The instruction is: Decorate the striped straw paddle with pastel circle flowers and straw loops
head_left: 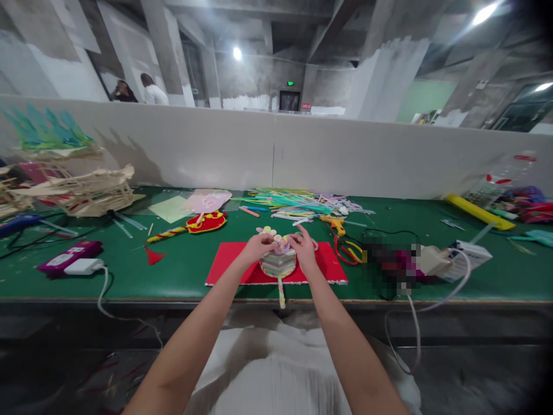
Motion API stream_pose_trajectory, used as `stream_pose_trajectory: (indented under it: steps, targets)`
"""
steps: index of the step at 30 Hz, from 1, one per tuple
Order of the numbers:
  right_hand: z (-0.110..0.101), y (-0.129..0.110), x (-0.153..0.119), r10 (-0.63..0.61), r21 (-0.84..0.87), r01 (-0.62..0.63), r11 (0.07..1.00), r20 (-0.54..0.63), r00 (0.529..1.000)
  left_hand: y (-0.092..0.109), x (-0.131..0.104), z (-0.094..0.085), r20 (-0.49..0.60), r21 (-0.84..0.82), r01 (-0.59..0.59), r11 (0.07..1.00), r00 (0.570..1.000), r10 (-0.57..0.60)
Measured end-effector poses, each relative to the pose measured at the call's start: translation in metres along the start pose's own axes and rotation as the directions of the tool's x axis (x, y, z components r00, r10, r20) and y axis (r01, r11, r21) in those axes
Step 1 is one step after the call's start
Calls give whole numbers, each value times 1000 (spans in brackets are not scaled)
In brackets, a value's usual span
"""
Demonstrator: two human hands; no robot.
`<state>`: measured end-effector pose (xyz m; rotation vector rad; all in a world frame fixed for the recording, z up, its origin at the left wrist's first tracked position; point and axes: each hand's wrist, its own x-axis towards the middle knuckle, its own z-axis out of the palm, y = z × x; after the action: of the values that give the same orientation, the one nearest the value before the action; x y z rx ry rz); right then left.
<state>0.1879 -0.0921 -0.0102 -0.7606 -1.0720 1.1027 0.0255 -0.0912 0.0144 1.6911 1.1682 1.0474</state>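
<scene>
A round craft piece [277, 265], striped in pastel bands like a small hand fan, lies on a red board [228, 262]. Its twisted pale handle [281, 294] points toward me past the board's front edge. Small pastel discs [268, 231] cluster along its top. My left hand [258, 248] is closed, its fingertips pinching the discs from the left. From the right, my right hand [303, 249] closes on the same cluster with thumb and fingers, one finger raised. The exact contact under the fingertips is hidden.
Behind the board lie many coloured strips [294, 202], an orange-handled glue gun [334, 225] and red-yellow pliers [349, 252]. A red-yellow fan [207, 223] is at left. Purple power strips with cables [71, 259] flank the work area. A white partition [207, 150] backs the green table [181, 276].
</scene>
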Motion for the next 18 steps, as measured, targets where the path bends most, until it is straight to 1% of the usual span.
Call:
stream_pose_trajectory:
  steps: [5,11,14,16,18]
  targets:
    - [-1,2,0,7,-20,-6,1000,28,1000,-1,0,1,7,-113,18,993,1000,-18]
    - [0,1,-1,-20,-3,21,1000,66,998,-3,1,-1,-1,-98,-13,995,1000,13]
    - [1,-2,-2,-14,-17,15,1000,58,998,-4,2,-1,-19,-99,-17,995,1000,15]
    - [1,-4,-2,-12,-33,13,999,26,1000,-3,1,0,-70,-118,-22,993,997,14]
    - [2,-5,-2,-31,-37,31,999,-19,999,1,0,2,-200,-95,-52,994,979,32]
